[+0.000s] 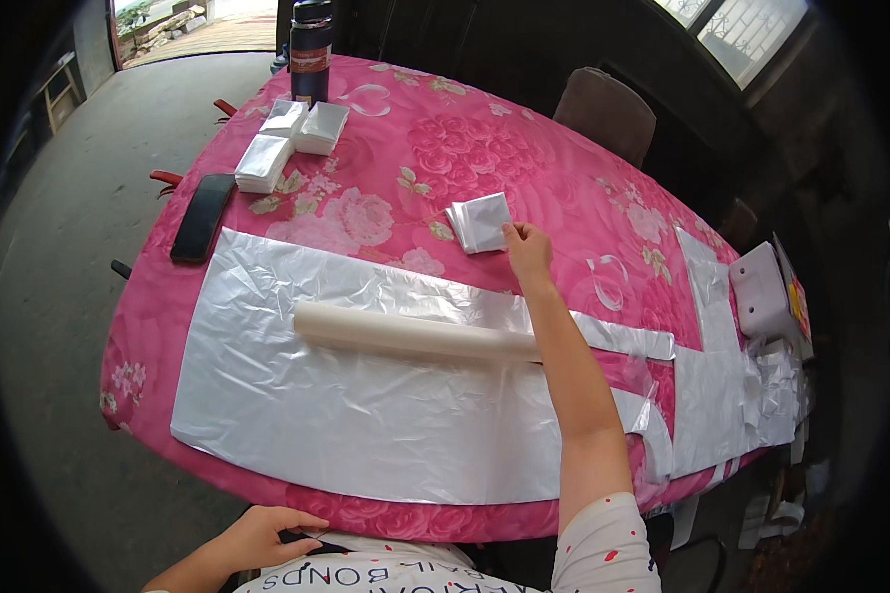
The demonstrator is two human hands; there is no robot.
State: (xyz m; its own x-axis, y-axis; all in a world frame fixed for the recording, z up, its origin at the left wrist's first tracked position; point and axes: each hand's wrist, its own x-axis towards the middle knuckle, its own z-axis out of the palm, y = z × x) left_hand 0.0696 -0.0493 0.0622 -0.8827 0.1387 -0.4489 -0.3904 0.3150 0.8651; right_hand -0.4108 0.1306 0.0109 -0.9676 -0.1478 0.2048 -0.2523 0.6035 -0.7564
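Note:
My right hand (529,252) reaches out over the middle of the table. Its thumb and fingers pinch the corner of a folded white plastic bag (485,219), which lies with other folded ones in a small fanned pile. Down at the near edge, by my waist, my left hand (269,537) holds nothing, its fingers loosely stretched and apart. Between the two hands a large white plastic bag (366,435) is spread flat, its handle strips toward the right. Across it lies a long cream-coloured tube (415,334), its right end hidden behind my right forearm.
The table wears a pink floral cloth (366,208). At the far left are stacks of folded white bags (264,163), a dark bottle (310,59) and a black phone (203,217). More flat white bags (707,395) and a white box-like item (761,289) occupy the right end. A chair (605,114) stands behind.

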